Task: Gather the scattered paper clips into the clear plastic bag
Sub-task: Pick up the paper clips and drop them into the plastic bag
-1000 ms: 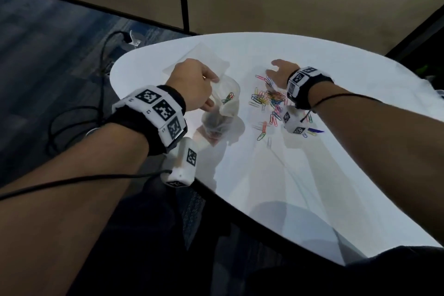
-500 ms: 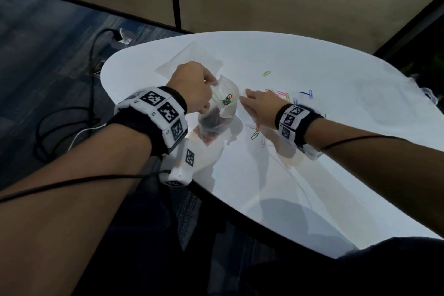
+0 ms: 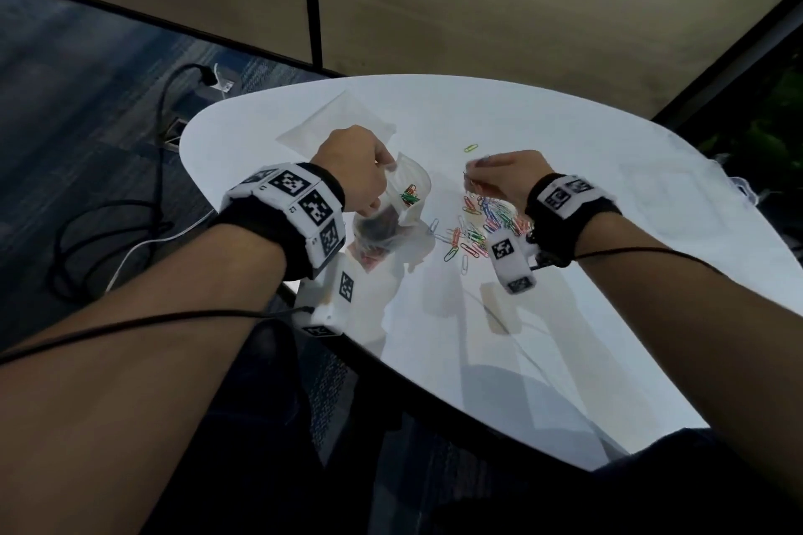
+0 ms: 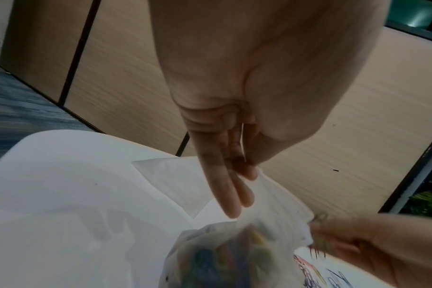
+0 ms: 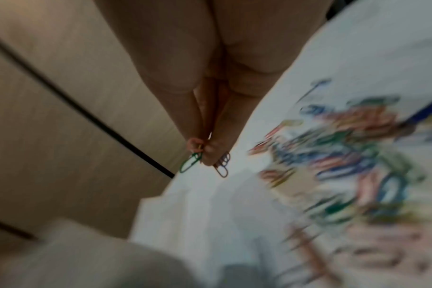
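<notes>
From where I sit, I take the clear plastic bag [image 3: 393,204] as my landmark: it stands near the edge of the white table [image 3: 565,339] closest to me, already part filled with coloured clips at its bottom. My left hand [image 3: 352,169] pinches its upper rim between thumb and fingers [image 4: 231,187], holding the mouth up and open. The film looks thin and floppy, so I judge it keeps its shape only while that rim is held; I would hold at the lip, not the belly, or the mouth folds shut.

Just right of the bag lies the heap of paper clips [image 3: 482,226], many tangled and overlapping. They look light, stiff and smooth, likely to slide on the glossy top and to hook one another, so a pinch from above should lift several at once and may drop stragglers.

Above that heap, right of the bag's mouth, my right hand [image 3: 504,178] is closed in a fingertip pinch on a small bunch of clips [image 5: 205,161], a green one and a brownish one dangling below. That hold looks loose, so I expect to carry it low over the mouth.

Beyond the bag one green clip [image 3: 470,148] lies alone, well apart from the heap, and a flat clear sheet [image 3: 313,130] lies behind my left hand.
</notes>
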A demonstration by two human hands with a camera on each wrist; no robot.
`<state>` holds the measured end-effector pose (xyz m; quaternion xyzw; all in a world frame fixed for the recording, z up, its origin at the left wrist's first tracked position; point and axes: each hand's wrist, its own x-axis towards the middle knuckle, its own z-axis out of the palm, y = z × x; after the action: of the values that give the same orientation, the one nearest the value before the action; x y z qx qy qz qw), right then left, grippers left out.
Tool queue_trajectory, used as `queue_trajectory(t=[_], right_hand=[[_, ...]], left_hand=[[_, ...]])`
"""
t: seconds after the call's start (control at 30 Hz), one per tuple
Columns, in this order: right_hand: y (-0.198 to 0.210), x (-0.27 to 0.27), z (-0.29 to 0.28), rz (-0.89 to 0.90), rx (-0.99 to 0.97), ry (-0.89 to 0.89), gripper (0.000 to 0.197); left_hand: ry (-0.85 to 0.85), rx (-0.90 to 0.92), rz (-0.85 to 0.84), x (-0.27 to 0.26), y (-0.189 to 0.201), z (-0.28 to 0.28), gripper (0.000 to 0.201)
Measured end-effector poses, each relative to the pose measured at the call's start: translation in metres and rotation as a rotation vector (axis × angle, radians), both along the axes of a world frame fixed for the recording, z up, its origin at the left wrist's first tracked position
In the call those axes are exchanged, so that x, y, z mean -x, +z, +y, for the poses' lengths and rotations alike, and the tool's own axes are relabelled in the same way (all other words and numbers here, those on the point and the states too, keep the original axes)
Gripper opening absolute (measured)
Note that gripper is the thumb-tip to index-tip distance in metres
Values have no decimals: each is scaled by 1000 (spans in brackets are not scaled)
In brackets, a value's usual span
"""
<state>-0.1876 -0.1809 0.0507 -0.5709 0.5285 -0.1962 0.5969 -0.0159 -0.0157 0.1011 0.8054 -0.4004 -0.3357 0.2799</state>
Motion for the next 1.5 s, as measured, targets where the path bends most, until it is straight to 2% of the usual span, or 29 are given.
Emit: queue_trajectory(t=[0.07, 0.1, 0.17, 0.23, 0.33, 0.4, 0.5, 0.57, 0.63, 0.7, 0.77, 0.8, 0.83, 0.87, 0.9, 0.93, 0.97, 1.1, 1.17, 1.27, 1.43, 1.5], right_hand=[[21, -11, 18, -314, -262, -42, 4], [31, -17, 30, -378, -338, -22, 6], [40, -28, 51, -394, -346, 58, 5], [35, -32, 66, -295, -174, 129, 3], [24, -32, 76, 38, 303, 276, 16], [29, -35, 79, 189, 565, 382, 16], [34, -40, 75, 361, 751, 604, 16], [35, -43, 69, 399, 659, 703, 22], [40, -45, 59, 182, 372, 669, 26], [46, -46, 41, -42, 165, 538, 28], [38, -43, 6, -87, 147, 331, 29], [27, -41, -15, -21, 197, 238, 29], [15, -39, -36, 144, 292, 200, 25], [3, -37, -52, 375, 400, 248, 22], [-6, -33, -64, 617, 480, 326, 28], [-15, -29, -71, 795, 527, 405, 38], [-23, -31, -71, 889, 539, 489, 44], [-33, -41, -59, 1005, 708, 752, 35], [-33, -41, -47, 1046, 756, 851, 38], [-33, -18, -29, 1061, 818, 885, 32], [-36, 29, -5, 1099, 728, 1008, 55], [-34, 35, 4, 1092, 765, 1034, 49]], left_hand=[[-2, -9, 21, 2, -1, -1, 31], [2, -9, 34, 2, -1, -1, 31], [23, -4, 67, 2, 0, -2, 30], [41, 5, 101, 2, 1, -2, 28], [40, 14, 123, 5, 0, -2, 27], [30, 16, 126, 6, 0, -1, 28], [20, 31, 125, 6, 0, 0, 27], [18, 41, 127, 4, 0, 1, 26], [25, 50, 132, 1, -2, 4, 27], [41, 63, 132, -5, -3, 6, 27], [55, 74, 138, -9, -5, 8, 28], [54, 80, 140, -10, -4, 10, 28], [48, 87, 133, -10, -3, 12, 28], [41, 91, 121, -10, -3, 13, 27], [31, 93, 111, -11, -3, 13, 26], [24, 96, 103, -10, -3, 11, 26], [23, 93, 92, -13, -4, 11, 26], [18, 93, 80, -14, -3, 8, 27], [13, 80, 77, -13, -3, 7, 28], [10, 65, 63, -10, -3, 5, 28], [8, 58, 35, -7, -3, 8, 29], [5, 53, 30, -6, -3, 10, 30]])
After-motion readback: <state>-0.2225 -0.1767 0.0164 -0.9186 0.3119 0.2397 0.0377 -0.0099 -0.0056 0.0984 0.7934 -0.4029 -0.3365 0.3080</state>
